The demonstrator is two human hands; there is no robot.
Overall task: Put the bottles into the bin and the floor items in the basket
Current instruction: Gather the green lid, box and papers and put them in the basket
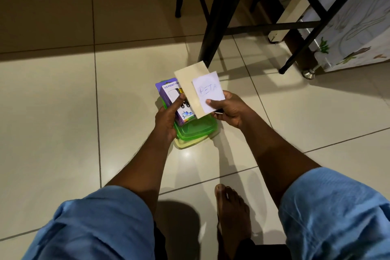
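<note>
Left grip (166,118) curled round a purple box (168,99) and the stack of green lids (196,131) beneath, over the tiled floor (63,112) — beige card (191,88) next, white note (209,91) overlapping it — right grip (230,110) pinches the note, thumb on top.

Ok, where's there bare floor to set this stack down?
Bare tile spreads wide left of the left hand gripping the purple box. Another open patch lies right of the right hand pinching the white note, before the floral cabinet. Crowded ahead among the black furniture legs, and by the bare foot.
</note>
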